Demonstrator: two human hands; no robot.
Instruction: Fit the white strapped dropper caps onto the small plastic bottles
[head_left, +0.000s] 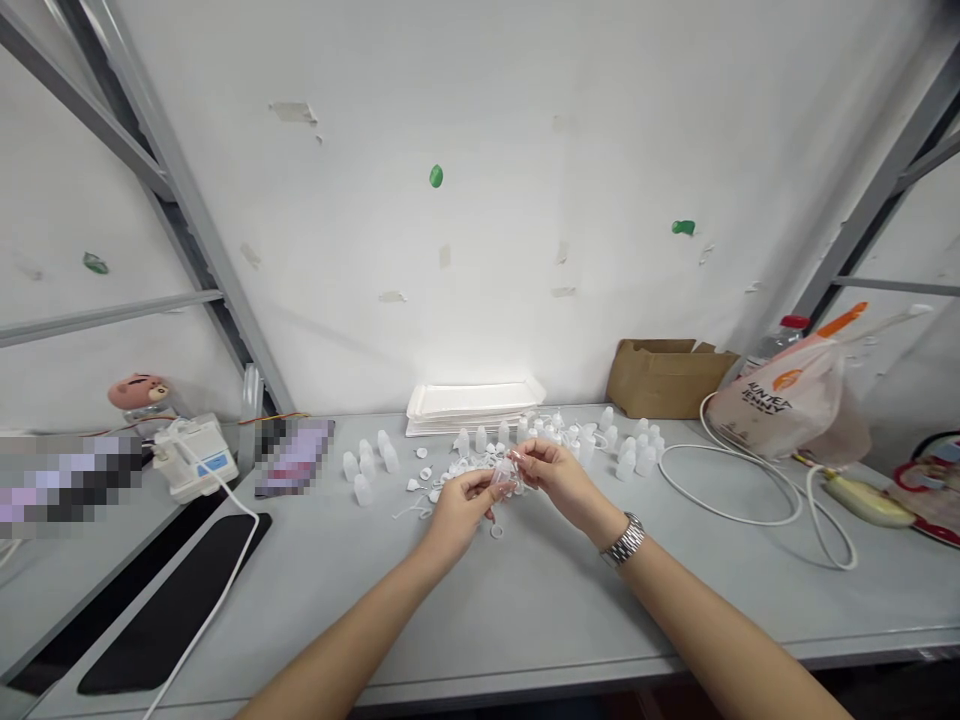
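Near the middle of the table, my left hand (pixel 466 505) is closed around a small translucent plastic bottle (pixel 504 468). My right hand (pixel 553 470), with a metal watch on the wrist, meets it at the bottle's top. Its fingertips are pinched together there, and what lies between them is too small to tell. A small white ring (pixel 496 532) shows just below the left fingers. Behind and beside both hands spreads a pile of small white caps (pixel 457 467), some with thin straps. Several similar bottles (pixel 363 490) stand upright to the left, and more bottles (pixel 626 463) stand to the right.
A stack of white trays (pixel 472 400) lies against the wall. To its right are a cardboard box (pixel 667 380), a plastic bag (pixel 787 405) and a looped white cable (pixel 739 522). A power strip (pixel 196 458) and a black mat (pixel 180 610) lie at the left.
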